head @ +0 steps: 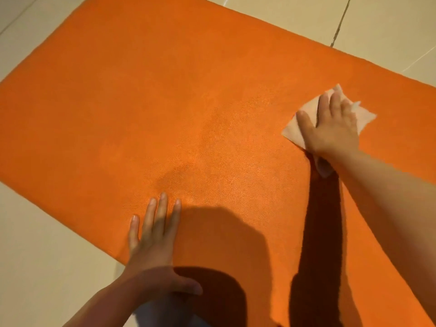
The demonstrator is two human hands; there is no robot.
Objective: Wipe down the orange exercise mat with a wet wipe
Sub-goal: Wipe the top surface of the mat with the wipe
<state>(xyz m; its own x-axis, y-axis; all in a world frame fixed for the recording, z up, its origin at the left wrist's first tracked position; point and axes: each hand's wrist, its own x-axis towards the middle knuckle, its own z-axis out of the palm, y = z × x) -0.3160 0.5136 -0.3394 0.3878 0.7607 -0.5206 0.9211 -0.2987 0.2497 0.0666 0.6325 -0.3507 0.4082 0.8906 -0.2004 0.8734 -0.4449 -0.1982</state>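
Orange exercise mat [188,102] lies flat on the tiled floor [47,244]; near its right side the right hand [330,128] presses the wet wipe [297,128] under straight fingers [335,100]. The left hand [153,234], fingers flat and released, braces the mat's near edge. The wipe is already rumpled at its far corner and could bunch or slip out, and the mat might slide if the bracing eases.

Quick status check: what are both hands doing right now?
Right hand flat on wet wipe, pressing it to orange mat. Left hand flat on mat edge. Nothing in the way.
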